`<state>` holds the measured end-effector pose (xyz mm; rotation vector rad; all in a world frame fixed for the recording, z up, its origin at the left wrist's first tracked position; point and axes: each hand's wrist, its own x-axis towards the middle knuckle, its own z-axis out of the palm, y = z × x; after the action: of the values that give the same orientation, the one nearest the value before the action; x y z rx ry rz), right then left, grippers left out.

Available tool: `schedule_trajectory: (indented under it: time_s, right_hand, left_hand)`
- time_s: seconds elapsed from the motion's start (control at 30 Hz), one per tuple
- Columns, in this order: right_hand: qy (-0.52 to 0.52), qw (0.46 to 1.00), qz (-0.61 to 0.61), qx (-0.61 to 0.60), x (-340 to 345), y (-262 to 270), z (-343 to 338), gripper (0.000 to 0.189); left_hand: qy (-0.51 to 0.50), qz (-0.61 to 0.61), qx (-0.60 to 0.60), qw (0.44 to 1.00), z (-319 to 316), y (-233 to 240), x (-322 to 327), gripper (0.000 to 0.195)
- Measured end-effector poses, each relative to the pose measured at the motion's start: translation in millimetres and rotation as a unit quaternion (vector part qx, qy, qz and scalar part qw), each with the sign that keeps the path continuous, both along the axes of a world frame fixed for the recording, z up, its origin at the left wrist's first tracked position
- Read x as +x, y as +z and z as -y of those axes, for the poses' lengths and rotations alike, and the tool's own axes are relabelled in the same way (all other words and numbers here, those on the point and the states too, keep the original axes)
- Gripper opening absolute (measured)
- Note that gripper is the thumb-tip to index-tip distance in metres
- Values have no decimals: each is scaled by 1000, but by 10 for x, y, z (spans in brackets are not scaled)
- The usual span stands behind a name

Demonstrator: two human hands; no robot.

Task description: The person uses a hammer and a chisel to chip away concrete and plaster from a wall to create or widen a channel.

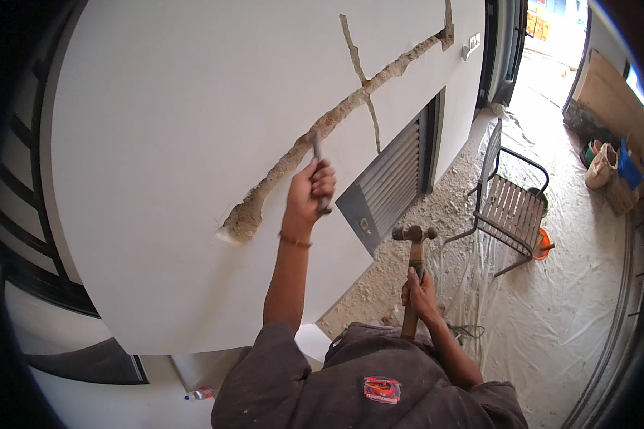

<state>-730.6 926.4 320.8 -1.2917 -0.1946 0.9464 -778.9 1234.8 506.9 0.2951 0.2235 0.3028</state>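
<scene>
A rough channel (386, 75) is cut into the white wall (182, 118), running from the upper right down to a ragged lower-left end. My left hand (312, 187) is closed around a cold chisel (316, 147), its tip at the channel's edge about midway along. Lower and to the right, my right hand (419, 294) grips a ball-peen hammer (416, 235) by its wooden handle, head up and apart from the chisel. Two narrower grooves (353, 49) (374, 122) branch from the channel, one above it and one below.
Rubble (375, 289) lies along the wall's foot. A slatted metal chair (510, 206) stands on plastic sheeting (563, 300), an orange bucket (543, 244) beside it. A louvred panel (397, 177) sits low in the wall, near a socket (473, 42). Sacks (602, 166) rest at far right.
</scene>
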Motion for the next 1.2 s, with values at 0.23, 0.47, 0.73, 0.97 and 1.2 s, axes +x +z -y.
schedule_trajectory:
  time_s: [0.23,0.47,0.73,0.97,1.2]
  right_hand:
    - [18,999,19,19,232,161,266,24]
    - [93,994,24,43,983,75,481,25]
    - [187,977,89,53,2276,334,511,32]
    - [197,963,130,128,3101,628,68,39]
    - [108,970,86,202,3169,1050,-541,31]
  left_hand:
    - [255,-48,97,961,640,-35,-841,26]
    - [299,-34,28,953,1031,-48,68,32]
    - [440,38,9,897,579,-101,1555,36]
    - [547,56,5,835,290,80,1876,34]
    - [607,18,-1,794,128,104,1999,34]
